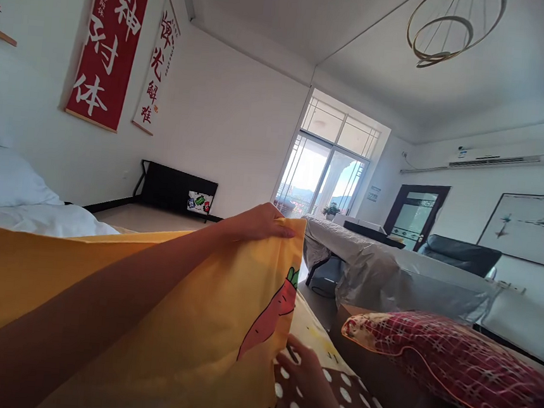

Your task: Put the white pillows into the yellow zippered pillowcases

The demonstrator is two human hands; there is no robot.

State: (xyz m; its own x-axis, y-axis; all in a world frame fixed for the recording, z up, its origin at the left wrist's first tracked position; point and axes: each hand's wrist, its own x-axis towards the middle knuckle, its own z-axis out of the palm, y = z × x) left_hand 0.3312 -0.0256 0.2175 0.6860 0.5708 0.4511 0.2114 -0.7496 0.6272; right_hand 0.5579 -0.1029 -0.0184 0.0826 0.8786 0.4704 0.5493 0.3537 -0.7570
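Yellow cloth [216, 301] with a carrot print [268, 324] stands raised before us, its edge upright and creased. Our left hand [268, 223] pinches it near the top corner; our right hand [305, 366] has its fingers at the side edge, though we cannot tell whether they grip. We judge the work partway: corner lifted, cloth not yet lying flat. Spotted fabric [346, 391] lies beneath the right hand. White bedding [16, 188] sits left, a red patterned bundle [453, 359] right, a plastic-draped table [371, 270] beyond. Our left forearm hides part of the cloth; we see no other obstruction.
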